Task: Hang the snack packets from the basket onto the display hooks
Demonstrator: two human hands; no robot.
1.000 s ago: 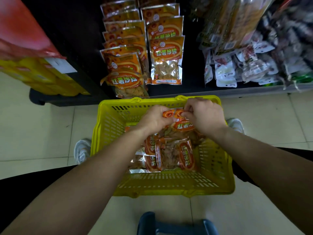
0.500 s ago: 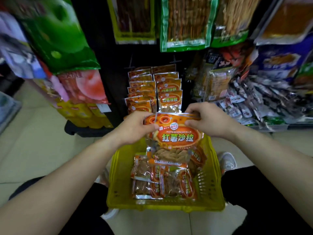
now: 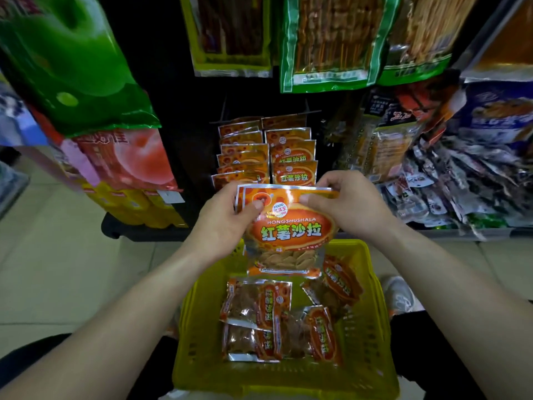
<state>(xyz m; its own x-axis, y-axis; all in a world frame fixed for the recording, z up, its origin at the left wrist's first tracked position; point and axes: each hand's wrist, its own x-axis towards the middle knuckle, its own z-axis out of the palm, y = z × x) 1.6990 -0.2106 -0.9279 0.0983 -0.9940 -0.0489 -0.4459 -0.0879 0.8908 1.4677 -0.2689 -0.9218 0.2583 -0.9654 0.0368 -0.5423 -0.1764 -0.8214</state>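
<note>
Facing a dark display rack hung with assorted snack bags. Yellow basket on the tiled floor below it. Two columns of hanging orange packets at rack centre. Several loose packets lie in the basket. One held packet upright above the basket's far rim, just below the hanging columns. Left hand and right hand grip its top corners; fingers pinching the foil edge, thumbs in front.
</note>
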